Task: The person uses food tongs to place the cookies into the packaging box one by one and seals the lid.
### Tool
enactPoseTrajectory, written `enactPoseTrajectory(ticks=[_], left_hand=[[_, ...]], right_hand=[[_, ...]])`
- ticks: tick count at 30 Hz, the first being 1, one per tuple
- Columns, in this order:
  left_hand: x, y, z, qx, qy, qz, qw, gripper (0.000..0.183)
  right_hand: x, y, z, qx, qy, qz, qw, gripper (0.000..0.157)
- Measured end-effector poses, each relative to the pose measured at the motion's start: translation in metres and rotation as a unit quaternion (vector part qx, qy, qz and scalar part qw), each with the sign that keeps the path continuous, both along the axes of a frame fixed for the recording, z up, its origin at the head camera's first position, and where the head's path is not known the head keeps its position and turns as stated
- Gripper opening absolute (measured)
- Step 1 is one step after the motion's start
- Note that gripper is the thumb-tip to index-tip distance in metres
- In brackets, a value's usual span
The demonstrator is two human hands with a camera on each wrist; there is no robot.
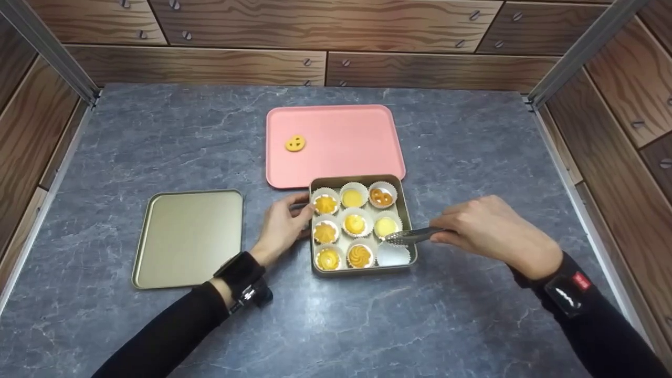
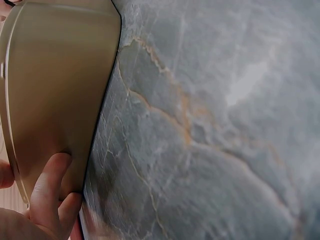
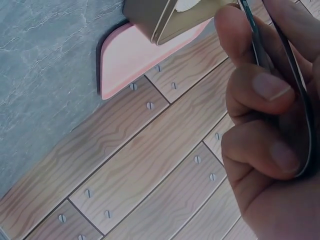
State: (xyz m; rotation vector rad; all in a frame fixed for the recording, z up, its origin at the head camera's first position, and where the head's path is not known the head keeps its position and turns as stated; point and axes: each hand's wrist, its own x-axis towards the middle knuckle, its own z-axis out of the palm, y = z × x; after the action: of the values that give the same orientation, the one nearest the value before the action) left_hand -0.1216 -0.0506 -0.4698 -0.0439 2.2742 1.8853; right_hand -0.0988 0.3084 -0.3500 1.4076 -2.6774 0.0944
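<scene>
a grey marbled table [image 1: 336, 325] is seen under the left hand [image 1: 281, 226] and the right hand [image 1: 485, 228], and a wall with wood pattern [image 1: 336, 26] is seen far ahead of both. a pink tray [image 1: 346, 136] is laid ahead of the left hand and reaches to its right. a gold-coloured lid [image 1: 191, 239] is laid flat to the left of the left hand, just beside its wrist. a tin [image 2: 60, 90] of similar colour is placed between the two hands, and the near edge of the tray is partly hidden by it. the left side of the tin is touched by the left hand: its fingers are laid on the outer wall, somewhat apart, and its thumb is kept at the rim. by the right hand, metal tongs [image 1: 420, 235] are gripped with curled fingers, and their tips are held over the tin, to the left of this hand. in the tin, nine paper cups [image 1: 353, 185] are arranged in three rows. in the cup nearest to the tongs, a pale yellow cookie [image 1: 386, 227] is seen; whether it is touched by the tips cannot be told. a pretzel-shaped cookie [image 1: 380, 198] is placed behind that one, farther from the right hand. a small cookie with holes [image 1: 295, 143] is laid on the tray, ahead of the left hand.
</scene>
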Motion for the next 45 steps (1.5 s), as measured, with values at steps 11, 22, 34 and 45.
enactPoseTrajectory(ticks=[11, 22, 34, 45], left_hand=[[-0.003, -0.001, 0.002, 0.004, -0.008, 0.006, 0.9999, 0.043], [-0.004, 0.003, 0.001, 0.017, -0.019, -0.009, 0.9996, 0.046], [-0.003, 0.000, 0.001, 0.013, -0.022, -0.005, 0.9996, 0.048], [-0.002, 0.000, 0.000, 0.013, -0.016, -0.003, 0.9998, 0.047]], right_hand=[[-0.013, -0.007, 0.006, 0.006, -0.036, -0.031, 0.999, 0.019], [-0.069, -0.046, 0.001, -0.096, -0.016, -0.064, 0.993, 0.028], [-0.134, -0.101, -0.017, -0.062, 0.014, -0.073, 0.995, 0.035], [-0.170, -0.137, -0.030, -0.012, 0.025, -0.054, 0.998, 0.036]])
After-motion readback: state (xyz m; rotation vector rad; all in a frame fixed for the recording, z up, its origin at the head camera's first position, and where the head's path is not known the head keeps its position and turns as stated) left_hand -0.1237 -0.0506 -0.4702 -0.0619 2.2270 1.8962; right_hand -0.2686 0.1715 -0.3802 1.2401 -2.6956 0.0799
